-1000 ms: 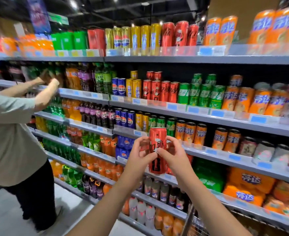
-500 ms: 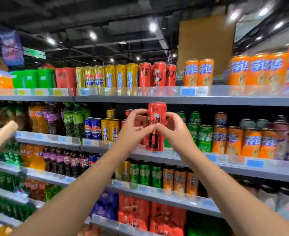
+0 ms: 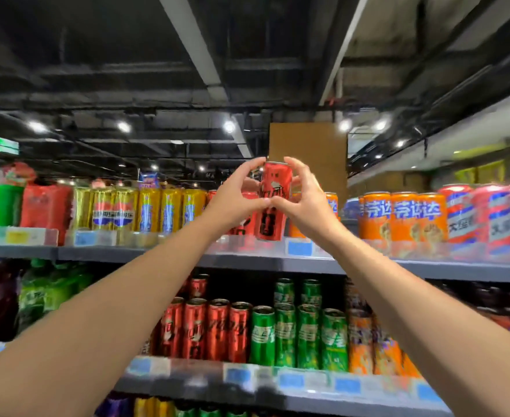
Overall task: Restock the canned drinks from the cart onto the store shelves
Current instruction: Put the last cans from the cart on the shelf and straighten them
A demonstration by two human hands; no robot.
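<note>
Two grey shelves run under a dark ceiling with spot lights. On the top shelf, yellow cans stand left of the red can and orange cans right of it. Left hand and right hand pinch the red can upright at that shelf's front edge. Its base is blurred; contact unclear.

Above the grey metal top shelf the air is open up to the dark ceiling. Tall yellow cans crowd its left part and orange cans its right. Between them both hands hold an upright slim red can at the shelf's front edge, with more red cans close behind.
</note>
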